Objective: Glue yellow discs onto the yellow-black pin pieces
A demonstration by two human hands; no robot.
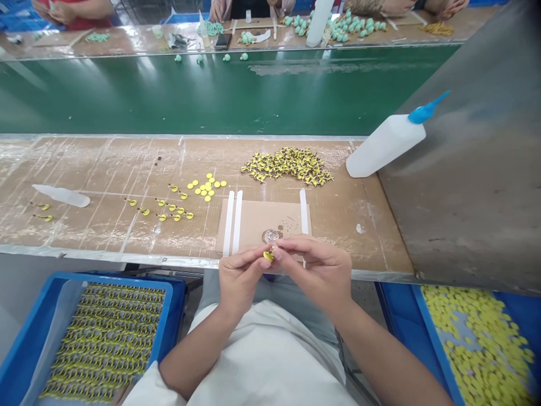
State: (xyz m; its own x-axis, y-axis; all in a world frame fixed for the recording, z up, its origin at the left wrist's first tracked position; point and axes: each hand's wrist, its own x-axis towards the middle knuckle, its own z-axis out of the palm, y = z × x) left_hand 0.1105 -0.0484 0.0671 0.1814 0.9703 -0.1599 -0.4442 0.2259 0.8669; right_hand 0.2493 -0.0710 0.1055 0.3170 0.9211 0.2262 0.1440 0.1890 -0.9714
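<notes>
My left hand (240,277) pinches a small yellow disc piece (267,256) between thumb and fingertips. Close against it, my right hand (318,269) is closed in a pinch at the same piece; whether it grips a separate small part is too fine to see. Just beyond the fingertips a small clear round dish (271,236) rests on a cardboard sheet (257,217) with white tape strips. Loose yellow discs (207,186) lie to the left, near several yellow pieces with dark parts attached (171,207). A heap of small yellow-and-black parts (291,166) lies farther back.
A white bottle with a blue nozzle (384,145) leans against a metal panel (469,169) at right. Blue trays stand low on both sides, holding rows of pieces (105,338) and yellow discs (477,344). Beyond the green belt (169,96), other people work with mint-green pieces.
</notes>
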